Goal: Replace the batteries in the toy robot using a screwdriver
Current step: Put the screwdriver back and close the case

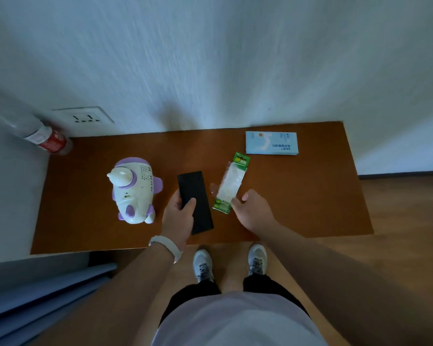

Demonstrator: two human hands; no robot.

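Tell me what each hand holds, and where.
Left hand grips the black case by its left edge, thumb on top. Right hand touches the battery pack at its near end; a grip cannot be told.

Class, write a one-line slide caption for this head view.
Left hand grips a black case, right hand at the battery pack, toy robot beside.

This looks like a room in a home, not a workshop or a lab. A white textured wall (210, 58) carries a household wall socket (85, 117) low down, just above a low brown wooden surface (298, 208) pushed against it. Wood-pattern laminate floor (405, 221) meets a dark skirting board (405, 174) on the right. Domestic odds and ends stand on the surface: a child's white and purple toy robot (133, 193), a clear plastic drinks bottle (45, 138) with a red label in the corner, and a pale blue carton (271, 143).
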